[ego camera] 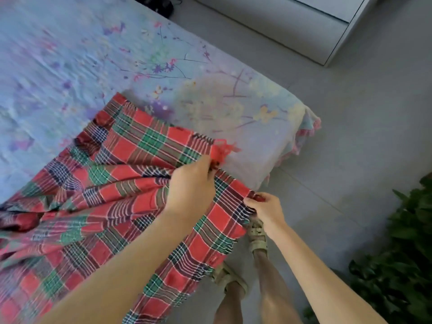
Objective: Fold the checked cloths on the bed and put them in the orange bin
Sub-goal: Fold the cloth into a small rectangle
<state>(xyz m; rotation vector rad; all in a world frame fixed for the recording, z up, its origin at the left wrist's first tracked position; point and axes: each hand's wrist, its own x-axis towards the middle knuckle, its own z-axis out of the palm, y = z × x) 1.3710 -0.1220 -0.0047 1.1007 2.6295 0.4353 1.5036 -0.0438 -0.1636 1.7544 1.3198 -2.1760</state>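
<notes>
A red, green and navy checked cloth [98, 197] lies rumpled over the near edge of the bed [70, 66] and hangs down toward the floor. My left hand [191, 188] pinches its far fringed corner on the mattress. A little to the right and nearer, my right hand [266, 211] grips another corner just past the bed's edge. The stretch of cloth between the two hands is held taut. The orange bin is not in view.
The bed has a blue floral sheet with a pink frill at its corner [304, 136]. Grey tiled floor [350, 113] lies to the right. A leafy green plant [402, 265] stands at the lower right, a white cabinet [327, 26] at the top. My sandalled feet [257, 235] stand below.
</notes>
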